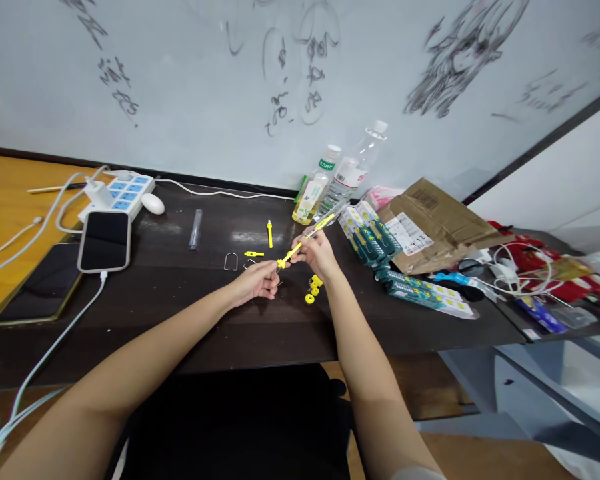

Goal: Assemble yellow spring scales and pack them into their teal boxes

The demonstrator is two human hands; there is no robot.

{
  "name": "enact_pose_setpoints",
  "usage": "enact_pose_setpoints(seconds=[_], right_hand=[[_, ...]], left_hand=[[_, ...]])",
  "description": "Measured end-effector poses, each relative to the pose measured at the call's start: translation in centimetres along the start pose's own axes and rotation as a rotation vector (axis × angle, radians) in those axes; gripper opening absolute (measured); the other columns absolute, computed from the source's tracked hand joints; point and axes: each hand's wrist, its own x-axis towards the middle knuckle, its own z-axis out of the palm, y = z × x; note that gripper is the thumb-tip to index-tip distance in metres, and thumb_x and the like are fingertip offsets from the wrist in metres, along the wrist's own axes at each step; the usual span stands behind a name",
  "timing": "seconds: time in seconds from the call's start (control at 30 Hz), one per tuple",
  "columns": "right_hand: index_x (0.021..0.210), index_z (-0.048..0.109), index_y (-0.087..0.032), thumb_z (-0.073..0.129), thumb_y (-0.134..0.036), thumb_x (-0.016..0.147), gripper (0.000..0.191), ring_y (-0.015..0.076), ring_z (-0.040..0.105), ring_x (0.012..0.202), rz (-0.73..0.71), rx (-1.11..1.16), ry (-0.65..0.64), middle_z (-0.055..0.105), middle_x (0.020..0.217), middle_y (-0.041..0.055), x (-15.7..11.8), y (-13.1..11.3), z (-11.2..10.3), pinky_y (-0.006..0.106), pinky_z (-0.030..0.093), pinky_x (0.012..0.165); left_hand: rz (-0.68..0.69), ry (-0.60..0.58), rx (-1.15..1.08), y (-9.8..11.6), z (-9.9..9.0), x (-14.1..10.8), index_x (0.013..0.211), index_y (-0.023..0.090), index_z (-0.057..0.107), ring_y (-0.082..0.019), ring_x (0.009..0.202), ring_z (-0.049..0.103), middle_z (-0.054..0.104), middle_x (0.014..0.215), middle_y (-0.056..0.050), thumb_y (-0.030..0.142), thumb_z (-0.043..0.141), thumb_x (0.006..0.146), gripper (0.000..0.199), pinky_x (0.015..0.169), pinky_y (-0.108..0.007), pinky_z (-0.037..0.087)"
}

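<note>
A slim yellow plastic stick (293, 252), clear at its far end, slants between my two hands. My left hand (254, 283) pinches the lower end, where a yellow collar and a thin bent wire show. Further up, my right hand (317, 255) is closed around the stick, its fingertips partly hiding it. Several small yellow rings (310, 299) lie just below my right hand. Beyond the hands are a short yellow piece (253, 254), an upright-lying yellow stick part (269, 235) and a bent wire loop (231, 261). A second wire lies partly behind my left hand.
A clear tube (195, 230) lies on the dark table (280, 343). Left are a charging phone (105, 241), another phone (39, 283) and a power strip (125, 195). Two bottles (314, 190), green-white boxes (367, 233) and a brown parcel (430, 223) stand or lie right.
</note>
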Motion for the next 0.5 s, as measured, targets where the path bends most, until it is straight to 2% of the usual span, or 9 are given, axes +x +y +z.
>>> enact_pose_setpoints(seconds=[0.07,0.23,0.4,0.5], right_hand=[[0.091,0.034,-0.025,0.067,-0.034,0.07,0.04,0.0099,0.06,0.052,0.011,-0.002,0.005,0.061,0.068,-0.008,0.0,0.0,0.1,0.023,0.054,0.046],[0.091,0.037,-0.024,0.066,-0.033,0.072,0.036,0.01,0.059,0.055,0.011,-0.023,-0.007,0.062,0.068,-0.0058,0.0,0.3,0.1,0.02,0.05,0.046],[0.09,0.045,-0.021,0.07,-0.038,0.072,0.035,0.0091,0.058,0.061,0.03,-0.114,-0.115,0.059,0.074,-0.0037,-0.4,1.4,1.2,0.02,0.048,0.051],[0.089,0.049,-0.02,0.072,-0.04,0.072,0.034,0.008,0.055,0.064,0.006,-0.155,-0.133,0.057,0.08,-0.003,-0.7,1.9,2.1,0.02,0.048,0.054]], left_hand=[[0.008,0.006,0.01,-0.1,0.0,0.0,0.106,0.013,0.062,-0.006,0.048,0.053,0.049,0.058,0.004,0.043,0.055,0.089,0.036,0.048,-0.019,0.047],[0.032,0.052,0.092,-0.3,-0.2,0.2,0.098,0.013,0.063,-0.006,0.047,0.054,0.05,0.056,0.005,0.046,0.061,0.084,0.036,0.048,-0.018,0.047],[0.123,0.183,0.168,-0.5,-0.3,0.5,0.096,0.015,0.06,-0.005,0.043,0.053,0.05,0.054,0.007,0.048,0.064,0.08,0.037,0.043,-0.016,0.047],[0.166,0.23,0.196,-0.6,-0.3,0.8,0.087,0.015,0.057,-0.006,0.04,0.053,0.05,0.052,0.007,0.049,0.065,0.078,0.036,0.042,-0.017,0.048]])
